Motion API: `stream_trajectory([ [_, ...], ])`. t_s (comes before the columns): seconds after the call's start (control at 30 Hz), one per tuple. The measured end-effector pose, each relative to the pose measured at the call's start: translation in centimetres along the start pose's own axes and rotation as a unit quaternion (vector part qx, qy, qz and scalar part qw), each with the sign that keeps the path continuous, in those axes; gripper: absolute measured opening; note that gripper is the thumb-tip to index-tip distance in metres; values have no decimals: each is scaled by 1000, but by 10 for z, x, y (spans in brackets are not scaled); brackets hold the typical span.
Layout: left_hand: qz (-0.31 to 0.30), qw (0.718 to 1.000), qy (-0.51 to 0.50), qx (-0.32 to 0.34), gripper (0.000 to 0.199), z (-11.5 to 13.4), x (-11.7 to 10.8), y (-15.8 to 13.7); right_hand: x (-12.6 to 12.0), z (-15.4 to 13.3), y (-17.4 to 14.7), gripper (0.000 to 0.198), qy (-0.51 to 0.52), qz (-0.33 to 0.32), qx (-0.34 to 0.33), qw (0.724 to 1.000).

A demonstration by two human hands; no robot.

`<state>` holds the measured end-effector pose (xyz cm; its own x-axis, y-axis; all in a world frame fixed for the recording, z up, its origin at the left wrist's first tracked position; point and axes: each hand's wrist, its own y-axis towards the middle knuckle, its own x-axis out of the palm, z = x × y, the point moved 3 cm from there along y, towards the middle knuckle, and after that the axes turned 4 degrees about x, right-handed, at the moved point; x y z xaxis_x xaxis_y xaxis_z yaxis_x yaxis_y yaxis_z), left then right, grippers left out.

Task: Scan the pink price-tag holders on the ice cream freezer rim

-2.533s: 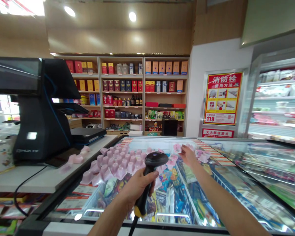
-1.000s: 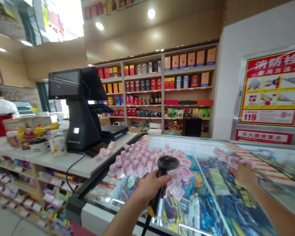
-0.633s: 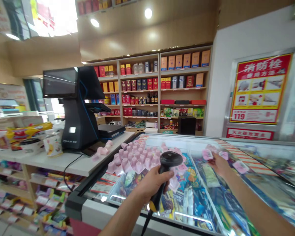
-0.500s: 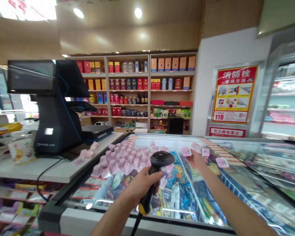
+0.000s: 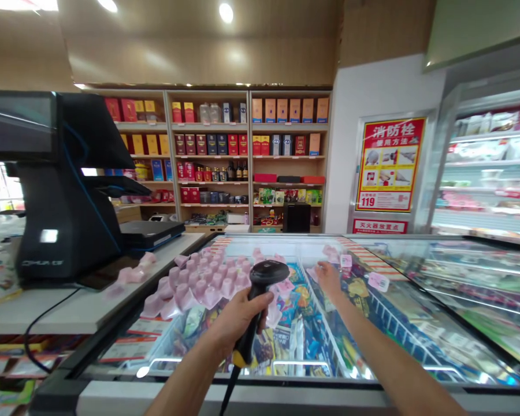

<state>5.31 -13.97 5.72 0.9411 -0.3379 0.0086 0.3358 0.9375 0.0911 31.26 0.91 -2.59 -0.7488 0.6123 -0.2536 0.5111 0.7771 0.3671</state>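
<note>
My left hand (image 5: 242, 315) is wrapped round the handle of a black barcode scanner (image 5: 267, 274), its head up and its cable hanging down. My right hand (image 5: 329, 282) reaches forward over the freezer's glass top (image 5: 281, 245), fingers closed at the edge of a small pink cup (image 5: 312, 274), partly hidden by the hand. Two pink cups with printed labels lie right of that hand: a nearer labelled cup (image 5: 378, 282) and a farther one (image 5: 345, 262). Left of the scanner, several pink cups (image 5: 201, 281) stand crowded together on the glass.
A black checkout terminal (image 5: 69, 190) stands on the white counter (image 5: 65, 312) at left, with a few pink cups (image 5: 134, 273) by its edge. Beneath the glass lie bagged frozen goods (image 5: 286, 346). Shelves of boxes (image 5: 234, 144) line the back wall; a lit fridge (image 5: 494, 173) is at right.
The view has turned slightly right. My right hand has moved left with the pink cup, whose label no longer faces me. My left hand keeps its hold on the scanner.
</note>
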Motion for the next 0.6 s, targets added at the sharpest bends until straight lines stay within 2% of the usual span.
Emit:
stream_trajectory([
  [0.1, 10, 1000, 8, 2, 26, -3, -2, 7, 14, 4, -9, 30, -111, -20, -35, 993],
  [0.23, 19, 1000, 19, -13, 27, -5, 0, 14, 40, -3, -23, 32, -110, -101, -77, 986],
  [0.3, 24, 999, 29, -14, 27, -6, 1, 16, 39, -8, -20, 33, -109, -121, -106, 981],
  [0.37, 20, 999, 29, -11, 28, -6, 1, 18, 17, -7, -7, 35, -151, -87, -124, 977],
  [0.47, 14, 1000, 23, -16, 28, -7, 2, 20, -44, 8, 21, 36, -267, 45, -106, 957],
  [0.57, 16, 999, 31, -17, 29, -7, 2, 21, -109, 32, 42, 36, -375, 151, -15, 915],
  [0.6, 15, 999, 35, -16, 29, -7, 2, 21, -124, 40, 47, 35, -403, 140, 14, 904],
])
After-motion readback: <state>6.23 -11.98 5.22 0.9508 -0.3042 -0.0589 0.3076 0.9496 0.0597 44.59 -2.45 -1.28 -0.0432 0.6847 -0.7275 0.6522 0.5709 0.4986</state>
